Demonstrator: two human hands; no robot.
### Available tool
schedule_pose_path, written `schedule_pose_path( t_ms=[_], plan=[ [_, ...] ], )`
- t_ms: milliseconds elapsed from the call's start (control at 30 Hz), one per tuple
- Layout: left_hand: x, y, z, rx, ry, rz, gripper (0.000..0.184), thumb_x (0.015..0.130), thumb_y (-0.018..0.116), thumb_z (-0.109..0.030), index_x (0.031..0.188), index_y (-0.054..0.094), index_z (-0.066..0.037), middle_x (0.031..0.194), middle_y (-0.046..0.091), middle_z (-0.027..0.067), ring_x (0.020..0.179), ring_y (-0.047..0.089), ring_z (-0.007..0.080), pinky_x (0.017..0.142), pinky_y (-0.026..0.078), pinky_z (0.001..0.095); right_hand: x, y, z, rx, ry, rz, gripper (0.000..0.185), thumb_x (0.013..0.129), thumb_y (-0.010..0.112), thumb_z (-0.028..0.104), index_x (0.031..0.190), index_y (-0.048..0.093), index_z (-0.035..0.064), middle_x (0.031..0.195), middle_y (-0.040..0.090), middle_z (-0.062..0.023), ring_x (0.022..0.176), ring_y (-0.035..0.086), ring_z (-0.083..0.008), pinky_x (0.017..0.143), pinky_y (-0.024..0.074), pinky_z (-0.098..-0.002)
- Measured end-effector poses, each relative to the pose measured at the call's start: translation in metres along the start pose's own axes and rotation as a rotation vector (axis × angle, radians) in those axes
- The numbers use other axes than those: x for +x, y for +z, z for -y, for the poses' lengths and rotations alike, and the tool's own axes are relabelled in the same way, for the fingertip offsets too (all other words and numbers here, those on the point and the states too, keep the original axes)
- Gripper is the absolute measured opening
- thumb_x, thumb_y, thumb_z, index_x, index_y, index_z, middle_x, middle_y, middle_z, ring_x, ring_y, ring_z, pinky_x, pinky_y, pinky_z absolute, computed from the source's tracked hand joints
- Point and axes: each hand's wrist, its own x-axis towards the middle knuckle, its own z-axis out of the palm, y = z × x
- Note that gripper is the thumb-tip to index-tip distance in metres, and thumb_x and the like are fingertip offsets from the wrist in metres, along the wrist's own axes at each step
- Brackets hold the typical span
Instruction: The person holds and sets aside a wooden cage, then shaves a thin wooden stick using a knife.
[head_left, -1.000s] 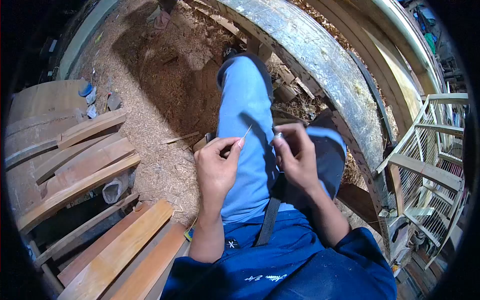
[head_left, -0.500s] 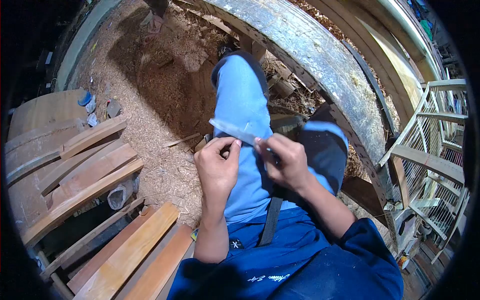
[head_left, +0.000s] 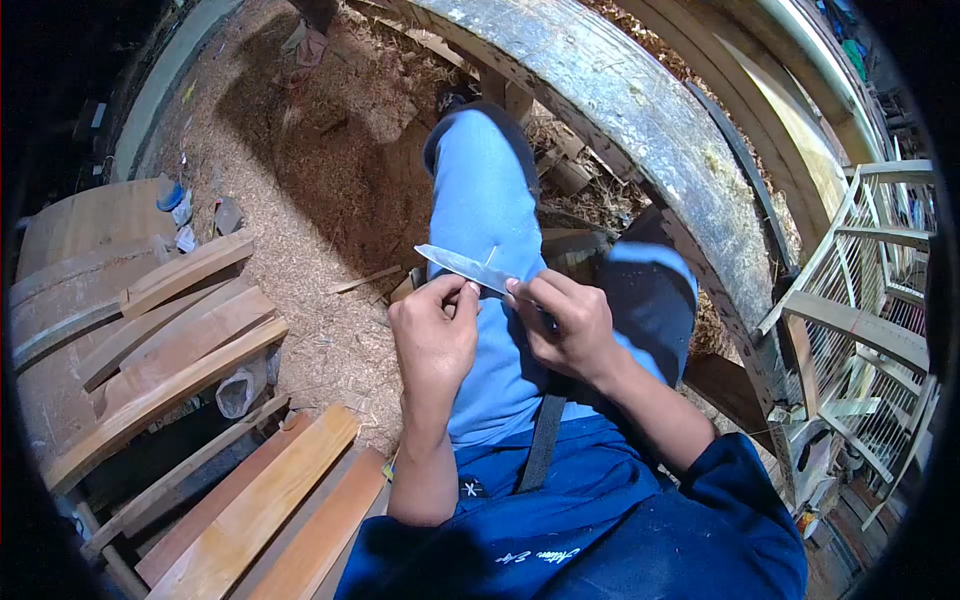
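Note:
A knife point(head_left: 462, 266) with a grey blade lies across the space above my blue-trousered thigh, its tip pointing left. My right hand point(head_left: 563, 318) is closed on its right end, and the handle is hidden in the fingers. My left hand point(head_left: 436, 325) is pinched around a thin stick point(head_left: 490, 254), whose pale tip shows just past the blade. Near the left fingertips, the blade crosses over the stick. Both hands are close together.
Long curved boards point(head_left: 190, 370) and planks point(head_left: 260, 500) lie at the left. A large curved, worn beam point(head_left: 640, 110) arcs across the upper right. At the right stands a slatted wooden frame point(head_left: 860, 320). Sawdust covers the ground point(head_left: 330, 350).
The knife blade has swung out from my right hand to point left across the stick. My right hand has moved left, nearer my left hand. The view has shifted slightly.

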Motion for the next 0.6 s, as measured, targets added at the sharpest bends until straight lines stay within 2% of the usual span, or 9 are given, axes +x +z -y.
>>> schedule_pose_path(
  t_ms=[33,100,167,233,300,433,500,600],
  plan=[
    [-0.0001,0.0003,-0.0006,0.0,0.0,0.002,0.019,0.095,0.074,-0.016,0.099,0.079,0.002,0.071,0.074,0.0066,0.059,0.063,0.0081,0.058,0.05,0.0265,-0.0001,-0.0014,-0.0002,-0.011,0.026,0.022,0.008,0.089,0.076,0.003,0.091,0.069,0.0012,0.076,0.063,-0.0156,0.064,0.065,-0.0343,0.054,0.0489,-0.0402],
    [0.0005,0.0004,-0.0029,-0.032,-0.056,0.014,0.02,0.096,0.073,-0.016,0.099,0.079,0.002,0.069,0.072,0.0049,0.056,0.062,0.0068,0.053,0.048,0.0257,0.0067,0.0054,-0.0078,0.06,0.035,-0.119,0.007,0.089,0.076,0.003,0.091,0.069,0.0013,0.076,0.063,-0.0156,0.064,0.065,-0.0348,0.054,0.0487,-0.0403],
    [0.0018,0.0015,0.0015,-0.032,-0.05,0.015,0.02,0.097,0.073,-0.017,0.099,0.079,0.002,0.068,0.072,0.0044,0.055,0.062,0.0063,0.051,0.047,0.0254,0.0023,0.001,-0.0018,0.003,0.011,-0.001,0.007,0.089,0.075,0.002,0.094,0.07,0.0014,0.078,0.064,-0.0158,0.066,0.067,-0.0347,0.055,0.0492,-0.0407],
    [0.0009,0.0023,0.0023,-0.03,-0.046,0.025,0.02,0.097,0.073,-0.017,0.098,0.079,0.002,0.068,0.071,0.0039,0.053,0.061,0.0059,0.049,0.047,0.025,0.0013,-0.0017,-0.0003,0.004,0.01,0.027,0.009,0.088,0.076,0.002,0.095,0.07,0.0015,0.079,0.065,-0.0158,0.067,0.068,-0.0348,0.056,0.05,-0.0415],
    [0.0013,0.003,0.0,-0.04,-0.037,0.015,0.02,0.098,0.072,-0.016,0.098,0.079,0.002,0.068,0.071,0.0046,0.052,0.06,0.0064,0.049,0.047,0.0254,0.0056,-0.0001,-0.0081,0.028,0.044,-0.051,0.01,0.088,0.076,0.003,0.096,0.07,0.0017,0.079,0.064,-0.0159,0.067,0.067,-0.0354,0.056,0.0502,-0.0419],
    [0.0011,0.0028,0.0015,-0.037,-0.064,0.04,0.02,0.098,0.072,-0.016,0.099,0.079,0.003,0.068,0.071,0.0048,0.051,0.059,0.0061,0.048,0.046,0.0247,0.002,-0.0015,0.0004,0.014,0.029,0.024,0.008,0.088,0.075,0.002,0.094,0.069,0.0011,0.079,0.065,-0.0167,0.068,0.067,-0.0354,0.057,0.0503,-0.0405],
    [0.002,0.0034,0.0019,-0.092,-0.077,0.045,0.021,0.099,0.072,-0.017,0.1,0.078,0.003,0.068,0.07,0.0045,0.051,0.059,0.0058,0.048,0.046,0.024,0.0063,0.0009,-0.0073,0.053,0.063,-0.054,0.006,0.089,0.074,0.002,0.091,0.068,0.0015,0.078,0.064,-0.0158,0.066,0.067,-0.0355,0.056,0.0498,-0.04],
    [0.0009,0.0021,-0.0019,-0.103,-0.116,0.07,0.02,0.098,0.073,-0.017,0.102,0.079,0.003,0.068,0.069,0.004,0.052,0.06,0.0055,0.048,0.046,0.0232,0.0055,0.0011,-0.0025,0.011,0.059,-0.034,0.007,0.089,0.074,0.003,0.089,0.068,0.0015,0.078,0.064,-0.0158,0.067,0.067,-0.0358,0.056,0.0501,-0.0406]
  ],
)
